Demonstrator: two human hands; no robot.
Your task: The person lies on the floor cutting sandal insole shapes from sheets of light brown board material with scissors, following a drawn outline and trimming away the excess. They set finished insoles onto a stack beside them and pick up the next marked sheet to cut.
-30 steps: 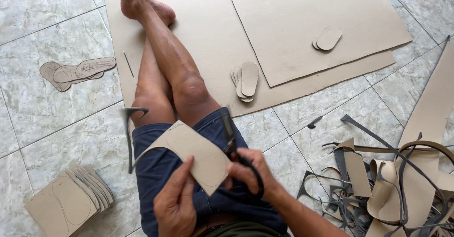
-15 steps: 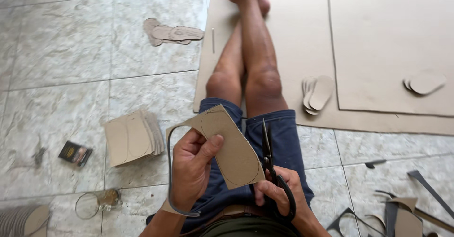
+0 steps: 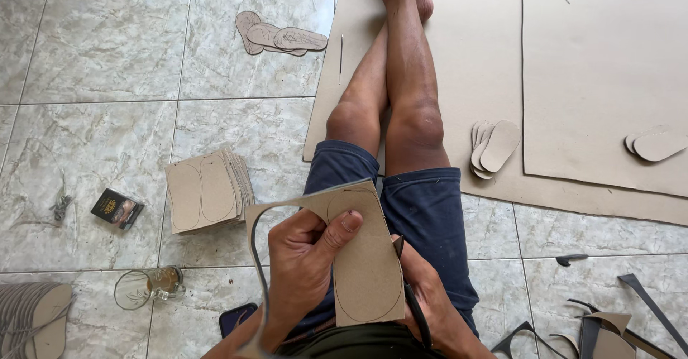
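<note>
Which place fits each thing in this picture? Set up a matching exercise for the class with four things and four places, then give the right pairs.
Things
1. brown cardboard piece with a drawn sole outline
2. clear glass mug
3. stack of square cardboard pieces with two sole outlines
4. small dark printed box

Places
A. lying on its side on the tiles, lower left
B. held in the left hand
C. on the tiles at the left, near a small twisted scrap
D. on the tiles beside the blue shorts

Pairs: 1-B, 2-A, 3-D, 4-C
</note>
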